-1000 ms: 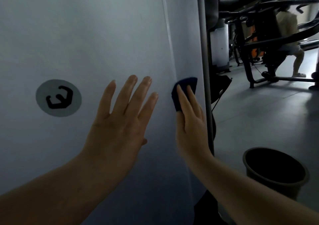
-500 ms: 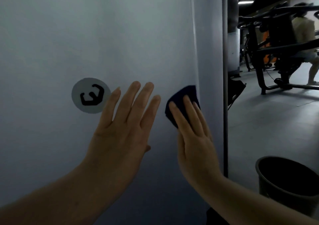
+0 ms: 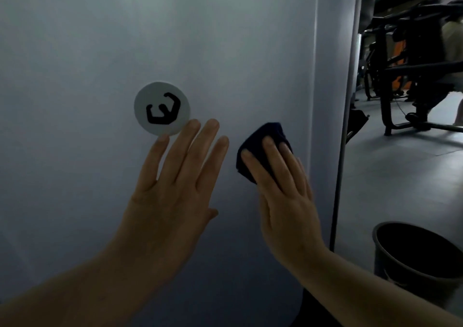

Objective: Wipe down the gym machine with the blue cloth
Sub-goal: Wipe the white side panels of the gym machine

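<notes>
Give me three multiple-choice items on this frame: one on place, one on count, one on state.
1. Where is the round logo badge?
A. left of the blue cloth
B. below the dark bucket
C. on the floor

2. How many hands touch the white panel or cloth?
A. none
B. one
C. two

3. How does the right hand meet the cloth?
A. flat fingers press it on the panel
B. it dangles from a pinch
C. no contact

Key: 1 A, the badge sits up-left of the cloth; 2 C, the left hand lies on the panel too; 3 A, straight fingers cover the cloth.
</notes>
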{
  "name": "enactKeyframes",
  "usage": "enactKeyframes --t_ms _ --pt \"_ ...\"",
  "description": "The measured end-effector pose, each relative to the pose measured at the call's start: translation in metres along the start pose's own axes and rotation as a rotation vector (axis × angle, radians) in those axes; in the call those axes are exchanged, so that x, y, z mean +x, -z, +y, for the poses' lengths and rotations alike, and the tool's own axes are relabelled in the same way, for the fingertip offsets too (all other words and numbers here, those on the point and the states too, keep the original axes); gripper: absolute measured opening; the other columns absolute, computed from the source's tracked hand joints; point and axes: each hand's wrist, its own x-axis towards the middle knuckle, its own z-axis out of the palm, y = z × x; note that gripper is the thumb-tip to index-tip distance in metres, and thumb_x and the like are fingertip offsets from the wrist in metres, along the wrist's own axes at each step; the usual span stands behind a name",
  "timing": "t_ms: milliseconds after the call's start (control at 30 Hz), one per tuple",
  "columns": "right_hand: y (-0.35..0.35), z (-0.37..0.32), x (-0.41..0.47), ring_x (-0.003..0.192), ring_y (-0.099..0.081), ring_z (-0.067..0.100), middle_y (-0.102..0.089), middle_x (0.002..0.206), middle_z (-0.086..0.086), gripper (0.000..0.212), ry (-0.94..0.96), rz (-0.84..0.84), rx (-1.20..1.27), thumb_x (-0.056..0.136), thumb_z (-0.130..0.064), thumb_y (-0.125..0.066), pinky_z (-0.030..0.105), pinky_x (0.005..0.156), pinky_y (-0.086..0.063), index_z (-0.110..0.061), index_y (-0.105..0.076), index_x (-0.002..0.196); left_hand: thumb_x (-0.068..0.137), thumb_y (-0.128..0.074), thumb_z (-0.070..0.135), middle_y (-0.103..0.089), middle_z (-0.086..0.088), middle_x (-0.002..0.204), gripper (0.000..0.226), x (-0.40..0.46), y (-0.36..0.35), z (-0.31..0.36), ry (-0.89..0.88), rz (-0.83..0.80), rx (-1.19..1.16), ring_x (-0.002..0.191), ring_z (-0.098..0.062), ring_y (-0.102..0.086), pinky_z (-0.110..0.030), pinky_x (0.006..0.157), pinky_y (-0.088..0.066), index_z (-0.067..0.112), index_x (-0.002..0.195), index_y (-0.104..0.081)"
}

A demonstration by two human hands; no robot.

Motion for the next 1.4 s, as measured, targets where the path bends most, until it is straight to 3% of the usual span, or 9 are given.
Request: enactKeyframes --t_ms 233,433,600,700,867,1067,1267,1400 --pt "0.017 -0.028 0.074 0.151 -0.007 0.02 -0.011 0.164 -0.005 0.061 -0.185 0.156 0.178 0.101 -0.006 -0.04 0.05 0.119 -0.022 -0.034 -0.025 0.153 0.067 -0.08 0.045 -0.021 -0.016 0.16 0.107 -0.007 -0.004 0.001 0.059 0.043 -0.008 0.147 -0.035 -0.021 -0.053 0.118 -0.015 0.006 0.152 -0.028" --pt "-0.003 -0.036 0.005 0.151 -0.01 0.026 -0.017 0.163 0.002 0.07 0.076 -0.035 0.01 0.094 -0.003 -0.054 0.053 0.12 -0.019 -0.028 -0.027 0.153 0.075 -0.077 0.046 -0.025 -0.015 0.158 0.097 -0.033 -0.016 -0.005 0.156 0.067 -0.077 0.147 -0.032 -0.022 -0.053 0.118 -0.017 0.007 0.151 -0.032" --pt "0.008 -0.052 0.052 0.152 -0.004 0.022 -0.01 0.164 -0.003 0.057 -0.087 0.057 0.07 0.103 -0.011 -0.041 0.051 0.121 -0.015 -0.032 -0.026 0.154 0.081 -0.074 0.041 -0.032 -0.014 0.156 0.081 -0.031 -0.014 -0.008 0.155 0.123 -0.2 0.146 -0.032 -0.025 -0.052 0.116 -0.024 0.009 0.147 -0.041" --pt "0.005 -0.061 0.044 0.152 -0.003 0.022 -0.011 0.165 -0.003 0.058 -0.123 0.078 0.095 0.103 -0.009 -0.042 0.05 0.122 -0.011 -0.031 -0.027 0.154 0.085 -0.07 0.034 -0.032 -0.009 0.155 0.068 -0.036 -0.007 -0.011 0.283 0.178 -0.325 0.146 -0.027 -0.024 -0.051 0.117 -0.022 0.013 0.144 -0.045" --pt "-0.009 -0.063 -0.004 0.152 -0.009 0.026 -0.015 0.164 -0.001 0.062 0.07 -0.068 -0.02 0.098 -0.015 -0.045 0.052 0.121 -0.015 -0.032 -0.024 0.154 0.079 -0.076 0.031 -0.01 -0.005 0.163 0.088 -0.055 -0.012 0.002 0.508 0.101 -0.381 0.151 -0.025 -0.006 -0.052 0.119 -0.009 0.023 0.153 -0.028" --pt "-0.005 -0.092 0.042 0.152 -0.006 0.027 -0.013 0.164 0.002 0.065 0.033 -0.011 -0.01 0.098 -0.006 -0.051 0.054 0.121 -0.012 -0.028 -0.027 0.154 0.077 -0.077 0.03 -0.006 -0.007 0.163 0.096 -0.062 -0.017 0.01 0.677 0.136 -0.466 0.151 -0.026 -0.003 -0.059 0.116 -0.02 0.017 0.154 -0.022" --pt "-0.01 -0.091 -0.001 0.152 -0.009 0.026 -0.015 0.164 -0.002 0.064 0.178 -0.133 -0.07 0.096 -0.015 -0.044 0.051 0.121 -0.013 -0.03 -0.024 0.155 0.08 -0.075 0.029 -0.006 -0.003 0.163 0.087 -0.076 -0.013 -0.003 0.724 0.14 -0.514 0.151 -0.021 -0.001 -0.059 0.115 -0.022 0.025 0.153 -0.027" --pt "-0.009 -0.113 0.037 0.151 -0.012 0.024 -0.019 0.163 -0.001 0.063 0.221 -0.084 -0.124 0.094 -0.012 -0.043 0.049 0.122 -0.008 -0.028 -0.029 0.154 0.083 -0.072 0.028 -0.01 0.001 0.163 0.084 -0.077 -0.012 -0.008 0.733 0.16 -0.544 0.151 -0.017 -0.005 -0.052 0.119 -0.018 0.027 0.153 -0.024"
